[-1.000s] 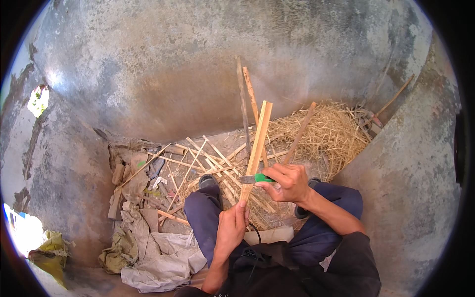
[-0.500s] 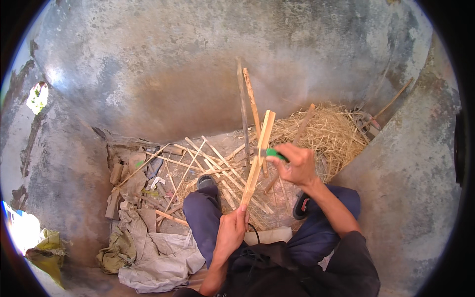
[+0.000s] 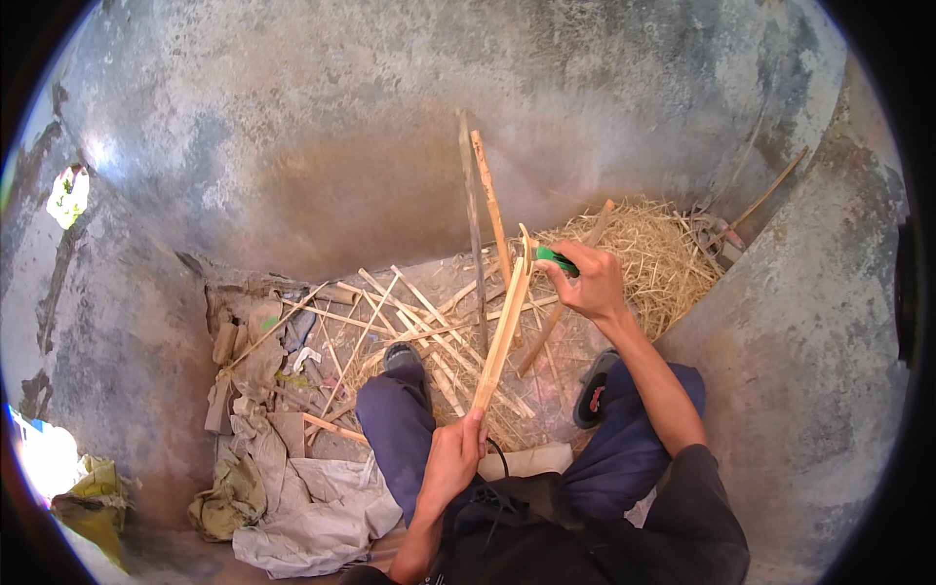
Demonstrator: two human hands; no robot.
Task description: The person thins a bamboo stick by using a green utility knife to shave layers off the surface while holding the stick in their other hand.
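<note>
Strip (image 3: pixel 501 346) between hands (image 3: pixel 451 460), straw (image 3: pixel 673 261) behind right, cloth (image 3: pixel 317 507) left

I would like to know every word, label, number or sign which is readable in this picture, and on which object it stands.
No text is readable.
Dark right shoe: a red mark, too small to read.
Black cloth top: tiny pale marks near the picture's lower edge, too small to read.
Green-handled knife, long pale-yellow wooden strip: no lettering visible.

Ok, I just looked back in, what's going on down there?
The person's left hand grips the lower end of a pale wooden strip. The right hand holds a green-handled knife at its upper end, where a sliver seems to lift. Loose sticks lie mostly to the left, a straw-coloured heap to the right.
</note>
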